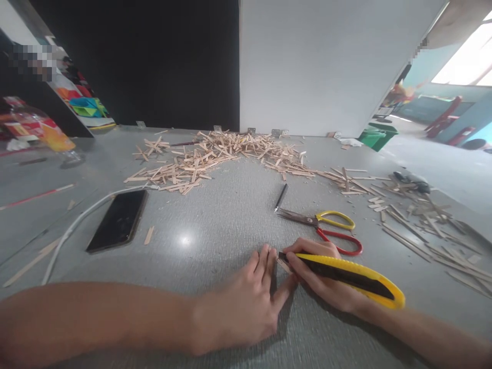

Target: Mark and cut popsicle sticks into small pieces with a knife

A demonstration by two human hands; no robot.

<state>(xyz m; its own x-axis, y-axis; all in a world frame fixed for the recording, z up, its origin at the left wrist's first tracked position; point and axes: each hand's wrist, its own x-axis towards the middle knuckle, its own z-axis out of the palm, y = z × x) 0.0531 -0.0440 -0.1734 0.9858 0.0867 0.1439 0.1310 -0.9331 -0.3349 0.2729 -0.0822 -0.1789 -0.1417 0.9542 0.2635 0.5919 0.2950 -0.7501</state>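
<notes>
My right hand point(325, 279) grips a yellow and black utility knife point(357, 279), its tip pointing left at a small wooden stick piece point(283, 265) lying on the grey table point(215, 215). My left hand point(246, 302) lies flat, fingers together, pressing on that piece beside the knife tip. The stick is mostly hidden under my fingers. Just beyond my hands lie scissors point(326, 228) with one yellow and one red handle, blades pointing left, and a black pen point(281, 197).
A large heap of wooden sticks point(215, 156) spreads across the far table, with more sticks point(415, 220) at the right. A black phone point(119, 219) with a white cable point(73, 225) lies at the left. A bottle point(42, 130) stands far left. Boards stand behind.
</notes>
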